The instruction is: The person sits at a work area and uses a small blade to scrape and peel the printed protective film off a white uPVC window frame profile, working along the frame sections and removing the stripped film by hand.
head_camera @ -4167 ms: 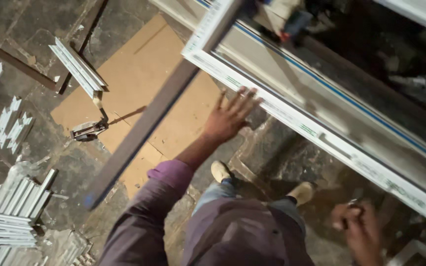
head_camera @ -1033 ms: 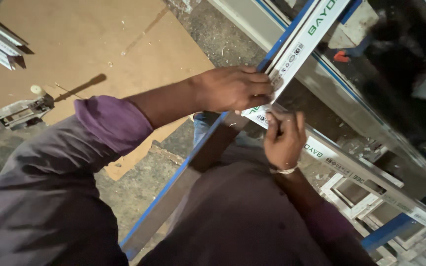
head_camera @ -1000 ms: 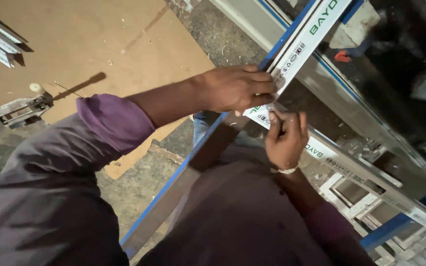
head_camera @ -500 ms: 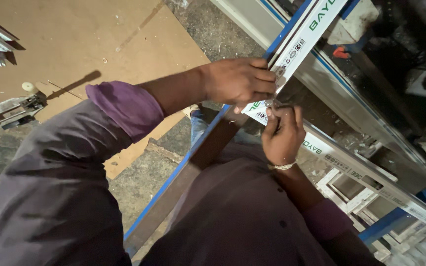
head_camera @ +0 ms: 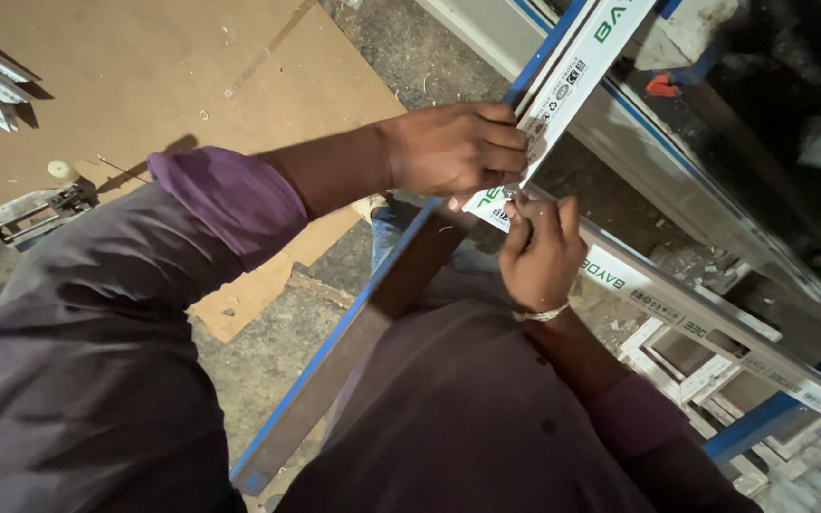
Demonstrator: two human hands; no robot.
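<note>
While a brown cardboard sheet (head_camera: 144, 85) covers the floor's upper left, the white window frame (head_camera: 715, 313) crosses diagonally. Its white-and-blue protective film strip (head_camera: 572, 76) is clamped by the left hand (head_camera: 453, 147); the right hand (head_camera: 539, 252) pinches the film's end (head_camera: 486, 204), slightly lower than before.

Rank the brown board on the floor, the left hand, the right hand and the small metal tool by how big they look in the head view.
1. Brown board.
2. Left hand and right hand: alike, unranked.
3. Metal tool.
</note>
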